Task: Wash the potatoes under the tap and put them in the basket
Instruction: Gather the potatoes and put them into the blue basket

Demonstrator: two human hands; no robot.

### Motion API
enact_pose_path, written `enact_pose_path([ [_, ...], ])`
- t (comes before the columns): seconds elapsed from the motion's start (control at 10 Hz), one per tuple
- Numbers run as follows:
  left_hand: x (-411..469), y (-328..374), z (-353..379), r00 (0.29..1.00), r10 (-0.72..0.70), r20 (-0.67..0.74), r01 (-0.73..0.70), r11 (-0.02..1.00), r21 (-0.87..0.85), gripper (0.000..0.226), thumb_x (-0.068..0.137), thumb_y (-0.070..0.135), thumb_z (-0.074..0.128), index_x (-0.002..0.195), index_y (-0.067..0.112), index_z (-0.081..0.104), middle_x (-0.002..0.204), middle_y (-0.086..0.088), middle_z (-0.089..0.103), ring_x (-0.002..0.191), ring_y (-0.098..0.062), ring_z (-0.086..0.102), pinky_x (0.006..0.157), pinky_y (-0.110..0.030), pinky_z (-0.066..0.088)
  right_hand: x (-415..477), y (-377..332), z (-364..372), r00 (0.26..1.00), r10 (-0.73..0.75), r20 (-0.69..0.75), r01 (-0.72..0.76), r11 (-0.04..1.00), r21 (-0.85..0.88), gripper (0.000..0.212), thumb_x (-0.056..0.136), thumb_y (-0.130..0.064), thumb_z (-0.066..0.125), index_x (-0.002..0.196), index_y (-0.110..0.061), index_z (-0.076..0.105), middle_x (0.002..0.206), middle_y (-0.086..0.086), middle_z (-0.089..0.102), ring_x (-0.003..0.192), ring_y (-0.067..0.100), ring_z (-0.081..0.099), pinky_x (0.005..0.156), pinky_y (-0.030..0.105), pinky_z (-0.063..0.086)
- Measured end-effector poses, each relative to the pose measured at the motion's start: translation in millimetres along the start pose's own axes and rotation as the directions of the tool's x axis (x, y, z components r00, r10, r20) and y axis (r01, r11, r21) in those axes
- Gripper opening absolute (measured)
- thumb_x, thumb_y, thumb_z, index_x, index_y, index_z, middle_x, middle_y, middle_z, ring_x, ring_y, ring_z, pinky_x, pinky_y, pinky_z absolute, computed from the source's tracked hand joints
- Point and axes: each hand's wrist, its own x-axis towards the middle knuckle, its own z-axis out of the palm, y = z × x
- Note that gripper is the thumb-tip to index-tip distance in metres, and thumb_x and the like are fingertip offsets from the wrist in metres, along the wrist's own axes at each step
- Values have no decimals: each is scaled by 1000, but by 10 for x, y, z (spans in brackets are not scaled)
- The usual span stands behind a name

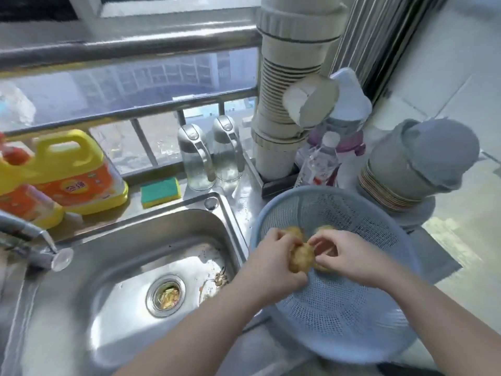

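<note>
both hands were over the pale blue perforated plastic basket (352, 308), which sat on the wet steel counter just to the right of the stainless steel sink (113, 267). the left hand (271, 263) was closed around a lumpy tan potato (301, 260), gripping it from the sink side, low over the basket's floor. the right hand (348, 256) had its fingers curled in toward the same cluster; whether it was pinching that potato or one beneath it could not be told, since its own fingers hid the contact. at least two more tan potatoes showed inside the basket: one behind the left hand (296, 231) and another behind the right hand (325, 228), both partly covered. a further piece seemed to lie under the right fingers, but it was too hidden to be sure.

the chrome tap (40, 246) stood at the left edge of the sink, well apart from the hands, and no stream could be seen leaving it. the sink basin held only scraps around the drain strainer (166, 294), no potatoes.

judging by this, the task looked to be in its late part: every potato in view was already in or over the basket, and none waited in the sink. what seemed left was setting down the held one, though whether unwashed potatoes remained out of view could not be told.
</note>
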Motion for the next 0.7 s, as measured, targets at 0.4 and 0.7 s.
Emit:
enact_pose_path([
  [0.4, 375, 85, 903, 930, 121, 348, -294, 813, 503, 66, 86, 26, 70, 139, 13, 33, 138, -14, 36, 91, -40, 63, 55, -41, 41, -58, 727, 446, 973, 201, 114, -193, 978, -78, 42, 69, -24, 71, 110, -22, 59, 102, 0, 71, 96, 23, 68, 84, 40, 55],
  [0.7, 310, 69, 623, 923, 196, 330, -348, 790, 505, 33, 95, 27, 57, 125, 14, 51, 120, -7, 51, 97, -32, 62, 54, -34, 39, 104, 697, 444, 966, 234, 106, -198, 941, -275, 31, 80, -40, 67, 110, -33, 60, 103, -7, 67, 97, 17, 64, 86, 35, 54],
])
